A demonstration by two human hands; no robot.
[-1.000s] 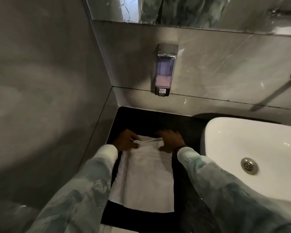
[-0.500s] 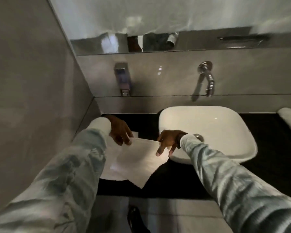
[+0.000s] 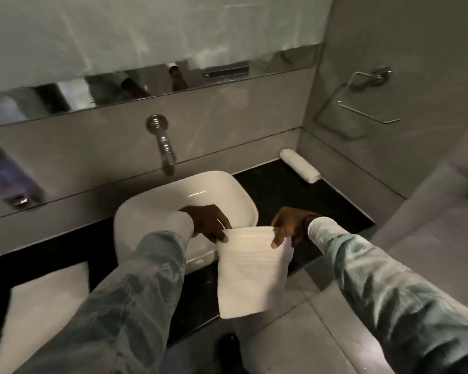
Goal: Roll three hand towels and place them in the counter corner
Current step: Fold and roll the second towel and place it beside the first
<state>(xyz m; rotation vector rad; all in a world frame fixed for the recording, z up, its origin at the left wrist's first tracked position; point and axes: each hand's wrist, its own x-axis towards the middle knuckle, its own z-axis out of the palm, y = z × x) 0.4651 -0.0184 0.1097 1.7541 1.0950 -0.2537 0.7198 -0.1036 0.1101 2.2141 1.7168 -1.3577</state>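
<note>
**Folded towel held up over the front edge of the bench**

Grey-tiled bathroom walls close in a black bench [image 3: 287, 182] that carries a white basin [image 3: 200, 190] near its middle. Both hands hold a white folded towel [image 3: 250, 271] in the air, just in front of the basin and over the bench's front edge. The left hand [image 3: 207, 225] pinches the towel's top left corner; the right hand [image 3: 288, 225] pinches the top right corner, thumb on the near face. The cloth hangs down flat from those two corners, its lower edge past the bench front and over the floor tiles.

A rolled towel [image 3: 300, 165] lies in the bench's far right corner, against the side wall. Another flat towel [image 3: 43, 306] lies spread at the bench's left end, partly hidden by the left sleeve. A chrome tap [image 3: 164, 144] juts from the back wall above the basin, a soap dispenser [image 3: 7, 182] is mounted to its left, and a wire towel holder [image 3: 368, 106] hangs on the right wall.
</note>
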